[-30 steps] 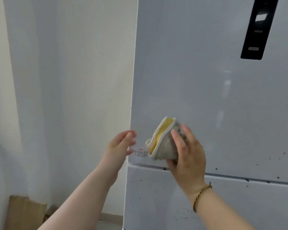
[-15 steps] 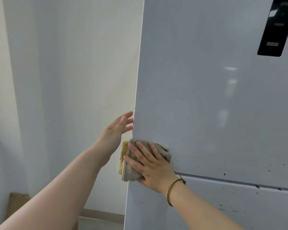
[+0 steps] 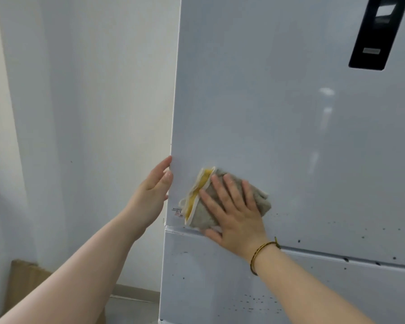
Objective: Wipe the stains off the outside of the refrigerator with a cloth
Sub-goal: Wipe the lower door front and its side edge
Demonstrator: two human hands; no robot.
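**Cloth on upper door, lower left corner**

Shifted since half a second ago: my right hand (image 3: 234, 213) and the cloth (image 3: 204, 206) now sit further right on the door, clear of its left edge, which the cloth overhung before.

- Right hand: flat, fingers spread, palm pressing the cloth against the refrigerator (image 3: 278, 136) front. Thumb reaches down to the seam (image 3: 337, 253) between upper and lower doors. Cord bracelet (image 3: 262, 251) on the wrist.
- Cloth: grey, folded, yellow face with pale trim showing at its left side. Lies on the upper door just above the seam, beside a small printed label (image 3: 177, 212).
- Left hand (image 3: 153, 190): open, fingers together, fingertips touching the door's left edge, holding nothing.
- Stains: dark specks (image 3: 362, 237) remain right of the cloth on the upper door, and more (image 3: 255, 300) on the lower door.
- Black panel (image 3: 379, 31): upper right of the door.
- Wall (image 3: 80, 113): white, left of the refrigerator.
- Cardboard (image 3: 26, 284): brown, low at far left.
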